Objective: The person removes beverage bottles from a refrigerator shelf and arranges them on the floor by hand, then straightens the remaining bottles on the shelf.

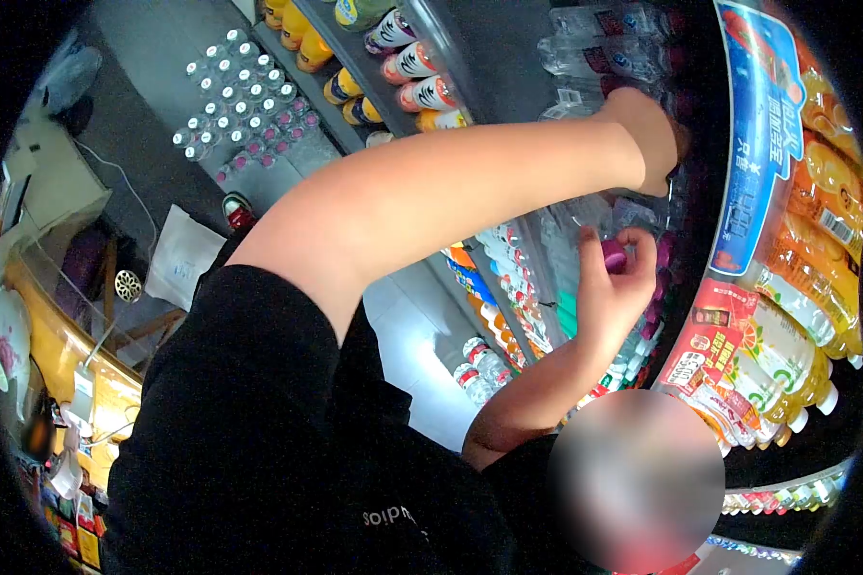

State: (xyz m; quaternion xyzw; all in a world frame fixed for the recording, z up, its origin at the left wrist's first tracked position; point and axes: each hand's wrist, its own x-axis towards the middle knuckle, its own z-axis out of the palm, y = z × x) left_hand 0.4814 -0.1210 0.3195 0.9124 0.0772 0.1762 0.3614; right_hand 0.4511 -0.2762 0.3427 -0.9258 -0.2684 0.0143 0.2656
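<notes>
My left hand [645,134] reaches across into the shelf, among clear plastic bottles [609,56]. Its fingers bend away into shadow, so what they touch is hidden. Below it in the view, my right hand [623,278] has its thumb and fingers curled around the purple cap of a bottle [615,255]. Most of that bottle's body is hard to make out among the clear bottles behind. More purple caps [658,273] show in the dark just beyond my right fingers.
Juice bottles [825,230] line a shelf at the right behind a blue price strip [762,125]. White-wrapped bottles [422,77] stand on another shelf. Packs of water bottles [244,101] are on the floor at upper left, and a wooden counter [43,307] is at left.
</notes>
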